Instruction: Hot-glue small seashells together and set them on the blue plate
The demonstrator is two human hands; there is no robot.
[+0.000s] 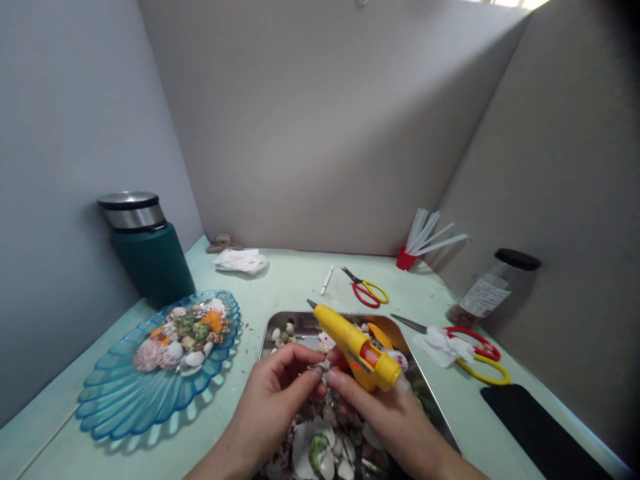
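Note:
Both my hands meet above a metal tray (266, 333) of seashells. A tiny greyish-white piece (324, 366), shell-like but too small to make out fully, is pinched between the thumb and fingers of my left hand (273, 393). The fingertips of my right hand (385, 413) touch the same piece from the other side. A yellow hot glue gun (353, 340) rests in my right hand, its dark nozzle pointing up and left and a clear glue stick at its rear. Below my hands lie white shells (327, 460) and a green shell (317, 450).
At left, a blue scalloped dish (130, 407) holds shells, with a green bottle (150, 260) behind it. Folded tissues (241, 261) and small scissors (367, 290) lie at the back. Glue sticks in a red cup (406, 259), a tilted jar (493, 287), larger scissors (483, 343) and a black phone-like slab (540, 427) are at right.

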